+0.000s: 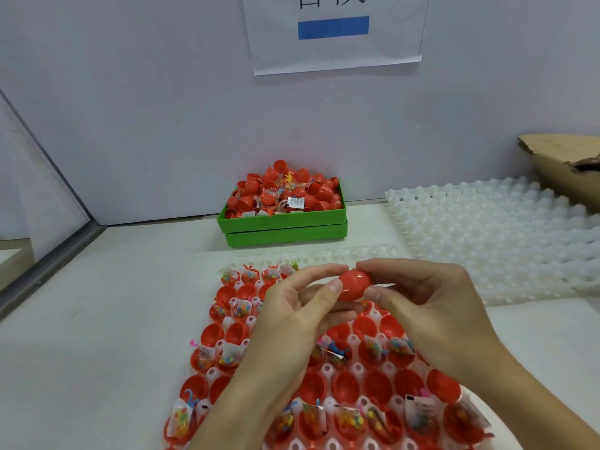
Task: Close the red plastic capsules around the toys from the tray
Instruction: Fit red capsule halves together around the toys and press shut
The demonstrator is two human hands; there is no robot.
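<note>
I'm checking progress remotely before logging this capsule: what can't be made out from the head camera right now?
- Whether the red capsule is fully snapped shut: the left hand and right hand cover both ends.
- What is inside it: the shell is opaque.
- Tray cells under the hands and forearms: hidden.
- The tray's near rows: cut by the bottom edge.
- The wall sign: text cut by the top edge.
- The green bin: packet print too small.
</note>
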